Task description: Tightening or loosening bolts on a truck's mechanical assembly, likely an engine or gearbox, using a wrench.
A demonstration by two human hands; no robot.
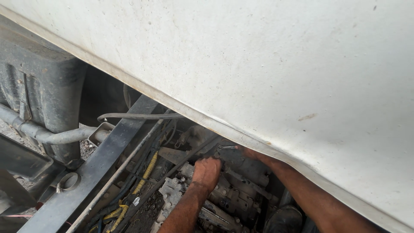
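Both my arms reach under the edge of a large white body panel (267, 64) into a grimy machine bay. My left hand (207, 171) rests palm down on a dirty grey metal unit (233, 196), with its fingers curled over a part there. My right hand (252, 153) is mostly hidden behind the panel's lower edge. It grips a small shiny wrench (227, 147) whose head points left onto a fitting. The fitting itself is too dark to make out.
A dark steel frame rail (92, 170) runs diagonally at lower left, with yellow-wrapped cables (144, 174) and thin lines beside it. A black plastic tank (41, 82) and a grey pipe (51, 136) sit at the left. A black hose (138, 116) arches above the rail.
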